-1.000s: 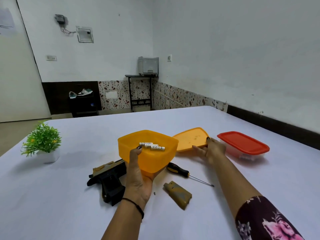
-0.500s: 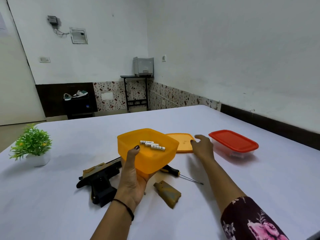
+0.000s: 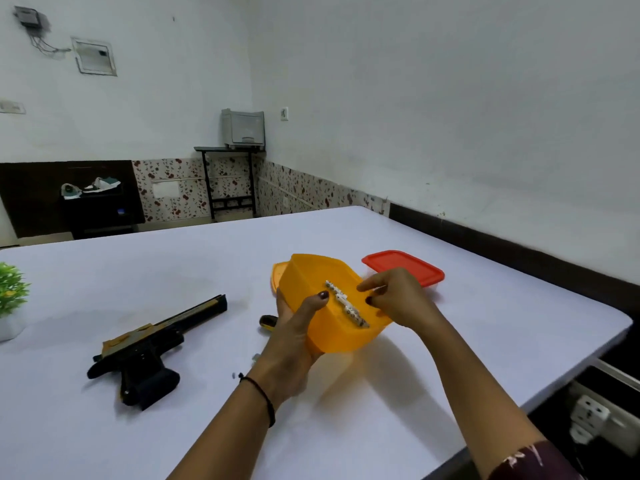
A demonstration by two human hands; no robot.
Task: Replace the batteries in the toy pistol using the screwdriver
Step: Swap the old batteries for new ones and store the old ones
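No writing can be read on anything here. At the far left of the table (image 3: 173, 271) stands a small green plant (image 3: 10, 292). The toy pistol (image 3: 149, 351) lies flat, well left of both hands. The screwdriver (image 3: 268, 321) is mostly hidden behind the left hand (image 3: 294, 344), whose grip is closed on the tilted orange container (image 3: 311, 282), thumb over its rim. The batteries (image 3: 346, 303) lie in a row inside. The right hand (image 3: 398, 299) reaches in, fingertips just beside them; whether it grips one, I cannot tell. A red-lidded box (image 3: 405, 266) sits behind.
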